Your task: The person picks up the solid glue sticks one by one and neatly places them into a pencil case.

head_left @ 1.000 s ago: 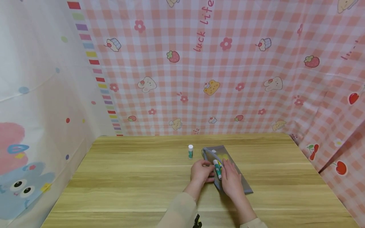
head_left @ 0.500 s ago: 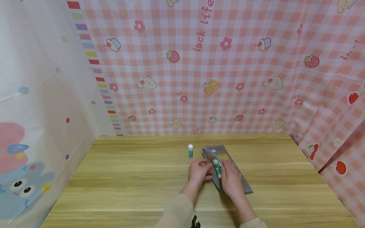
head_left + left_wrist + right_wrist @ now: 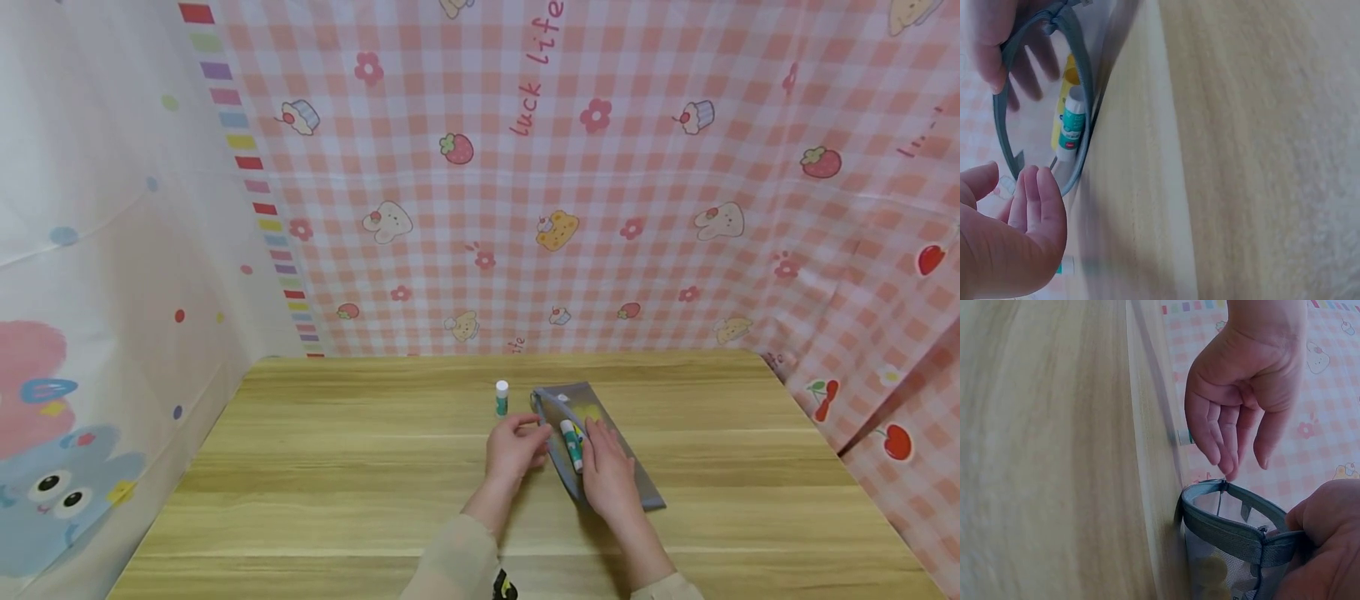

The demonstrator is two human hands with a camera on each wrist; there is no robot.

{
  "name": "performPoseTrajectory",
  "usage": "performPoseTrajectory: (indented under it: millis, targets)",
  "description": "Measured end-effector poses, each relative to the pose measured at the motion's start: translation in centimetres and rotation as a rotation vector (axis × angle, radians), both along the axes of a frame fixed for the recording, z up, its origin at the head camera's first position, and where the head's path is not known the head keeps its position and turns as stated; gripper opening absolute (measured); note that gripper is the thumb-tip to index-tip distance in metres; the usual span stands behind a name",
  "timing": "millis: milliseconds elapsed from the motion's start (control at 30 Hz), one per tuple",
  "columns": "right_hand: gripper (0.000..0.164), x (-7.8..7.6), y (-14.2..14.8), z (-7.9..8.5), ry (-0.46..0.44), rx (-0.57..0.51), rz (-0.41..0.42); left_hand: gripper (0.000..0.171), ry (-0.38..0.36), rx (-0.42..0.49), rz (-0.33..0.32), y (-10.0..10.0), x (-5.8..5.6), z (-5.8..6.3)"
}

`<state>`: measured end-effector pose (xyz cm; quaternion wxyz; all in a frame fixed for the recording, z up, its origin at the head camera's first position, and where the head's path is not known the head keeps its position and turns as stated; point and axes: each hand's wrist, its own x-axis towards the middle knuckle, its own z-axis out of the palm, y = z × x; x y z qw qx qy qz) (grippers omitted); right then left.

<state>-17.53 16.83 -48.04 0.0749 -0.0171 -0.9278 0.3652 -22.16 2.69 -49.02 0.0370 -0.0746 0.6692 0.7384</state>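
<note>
A grey mesh pouch (image 3: 576,398) lies on the wooden table (image 3: 337,467) with its mouth held open. My right hand (image 3: 606,467) rests on it and pinches the grey rim (image 3: 1222,534) of the mouth; its fingers (image 3: 991,56) show through the mesh. A white and green glue stick (image 3: 573,446) lies inside the pouch at the mouth (image 3: 1072,125). My left hand (image 3: 517,446) hovers just left of the pouch with its fingers (image 3: 1235,425) loosely hanging and nothing in them. A second glue stick (image 3: 502,398) stands upright on the table beyond the left hand.
Pink checked cloth (image 3: 600,208) hangs behind the table and along the right side. A white cartoon cloth (image 3: 90,333) hangs on the left. Bare wood lies left and right of the pouch.
My left hand has drawn away to the left from the pouch's mouth and the glue stick in it. The right hand and pouch have stayed put.
</note>
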Motion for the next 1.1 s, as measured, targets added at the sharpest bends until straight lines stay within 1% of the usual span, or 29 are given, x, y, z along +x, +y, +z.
performPoseTrajectory:
  millis: [133, 200, 267, 433, 533, 633, 767, 900, 1100]
  targets:
    - [0.043, 0.0, 0.0, 0.0, -0.002, -0.004, 0.002, 0.037, 0.041, 0.01, 0.036, -0.4, -0.1, 0.1]
    - [0.043, 0.0, 0.0, 0.0, -0.002, -0.007, 0.003, 0.036, 0.069, -0.005, 0.058, -0.6, -0.2, 0.2]
    - [0.043, 0.0, 0.0, 0.0, -0.001, -0.007, 0.003, 0.034, 0.103, -0.044, 0.081, -0.8, -0.3, 0.4]
    - [0.043, 0.0, 0.0, 0.1, -0.004, -0.004, 0.002, 0.029, 0.199, -0.185, 0.154, -1.3, -0.5, 0.6]
    - [0.043, 0.0, 0.0, 0.1, -0.008, -0.003, 0.003, 0.029, 0.235, -0.213, 0.198, -1.6, -0.6, 0.7]
    - [0.043, 0.0, 0.0, 0.1, -0.009, -0.002, 0.005, 0.029, 0.247, -0.196, 0.22, -2.0, -0.6, 0.8]
    - [0.043, 0.0, 0.0, 0.1, -0.004, 0.0, 0.004, 0.03, 0.261, -0.169, 0.232, -2.5, -0.7, 0.8]
    - [0.043, 0.0, 0.0, -0.1, 0.008, -0.003, 0.003, 0.032, 0.279, -0.16, 0.246, -3.0, -0.9, 0.8]
    - [0.043, 0.0, 0.0, -0.1, 0.014, -0.006, 0.005, 0.038, 0.273, -0.168, 0.272, -3.7, -1.2, 1.0]
